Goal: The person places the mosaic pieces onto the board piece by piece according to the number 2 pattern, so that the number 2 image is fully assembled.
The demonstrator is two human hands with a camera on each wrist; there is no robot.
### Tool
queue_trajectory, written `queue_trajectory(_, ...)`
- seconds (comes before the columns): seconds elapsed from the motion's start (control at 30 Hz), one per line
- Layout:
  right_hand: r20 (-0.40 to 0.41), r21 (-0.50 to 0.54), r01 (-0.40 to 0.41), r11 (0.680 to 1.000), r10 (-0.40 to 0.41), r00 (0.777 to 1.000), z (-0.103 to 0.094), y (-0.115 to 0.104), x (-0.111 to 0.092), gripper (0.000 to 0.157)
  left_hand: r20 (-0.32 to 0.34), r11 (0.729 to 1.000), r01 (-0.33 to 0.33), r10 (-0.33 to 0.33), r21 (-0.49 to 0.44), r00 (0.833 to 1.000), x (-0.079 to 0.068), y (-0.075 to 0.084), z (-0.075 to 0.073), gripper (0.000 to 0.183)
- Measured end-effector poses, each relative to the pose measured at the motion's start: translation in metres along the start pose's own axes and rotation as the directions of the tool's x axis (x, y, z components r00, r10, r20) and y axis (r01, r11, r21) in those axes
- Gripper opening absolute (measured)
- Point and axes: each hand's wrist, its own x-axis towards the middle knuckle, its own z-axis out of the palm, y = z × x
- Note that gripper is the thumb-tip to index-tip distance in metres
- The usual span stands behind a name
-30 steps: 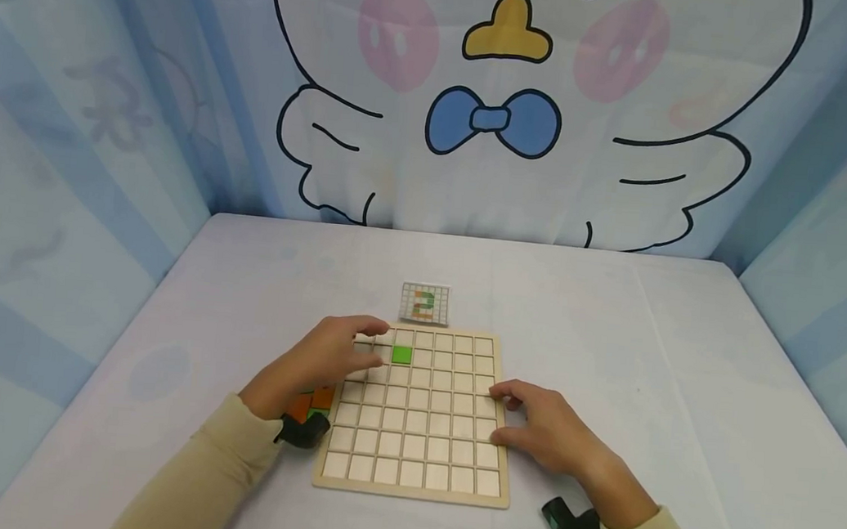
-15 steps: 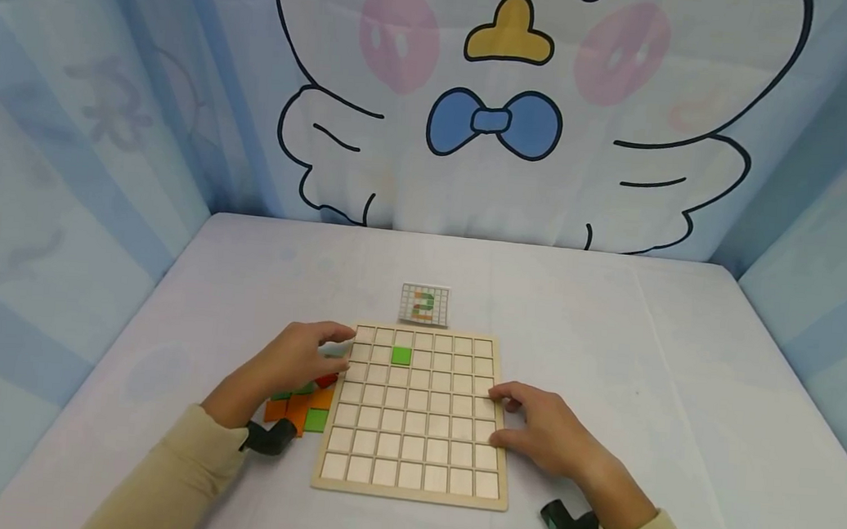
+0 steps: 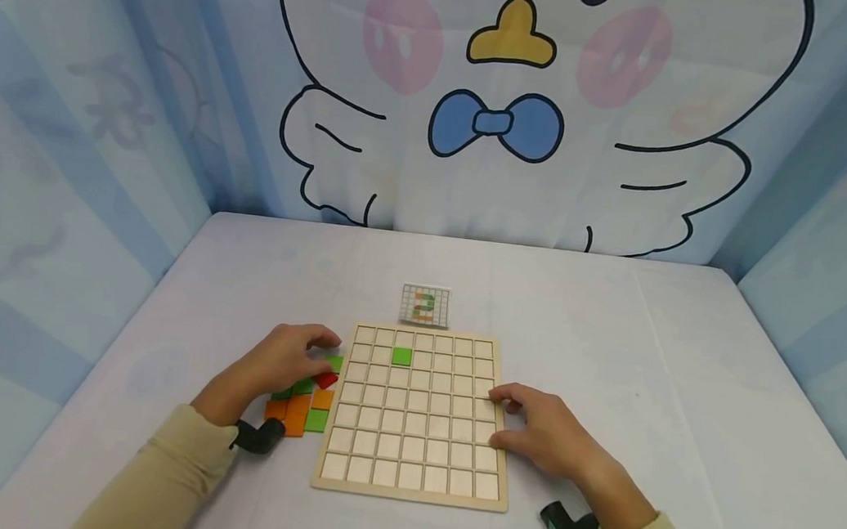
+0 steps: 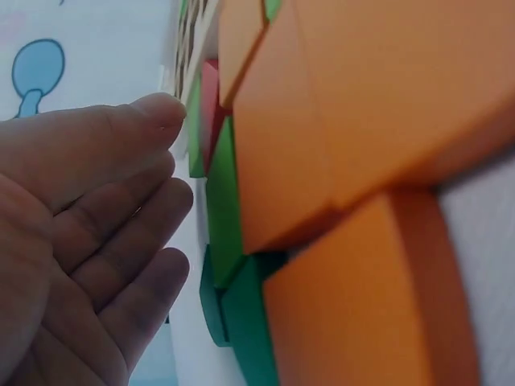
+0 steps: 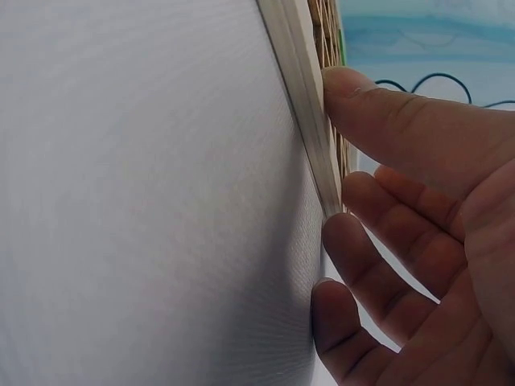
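Observation:
On the white table lies a wooden grid board (image 3: 416,421), with one green square tile (image 3: 401,356) set in a cell of its second row. My left hand (image 3: 277,361) hovers over loose tiles by the board's left edge, thumb and fingers apart and nothing between them. In the left wrist view, orange tiles (image 4: 282,129), a red tile (image 4: 210,100) and dark green tiles (image 4: 249,322) lie beside the fingertips. My right hand (image 3: 548,431) rests on the board's right edge, its thumb (image 5: 410,125) touching the wooden frame and its other fingers loosely bent beside it.
Beyond the board's far edge lies a small pattern card (image 3: 425,306) showing a green and orange figure on a grid. A patterned curtain (image 3: 503,180) hangs behind the table. Black wrist cameras (image 3: 260,436) sit below both hands.
My left hand has drawn back leftward from above the board to the loose tiles, uncovering more of them. My right hand has stayed at the board's edge.

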Motion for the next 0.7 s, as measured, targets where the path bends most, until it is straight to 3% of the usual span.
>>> queue_trajectory(0.7, -0.007, -0.009, 0.022, 1.000, -0.022, 1.000, -0.0001, 0.0000, -0.0002, 0.049, -0.009, 1.000, 0.000, 0.001, 0.023, 1.000, 0.0032, -0.0020, -0.0012, 0.023)
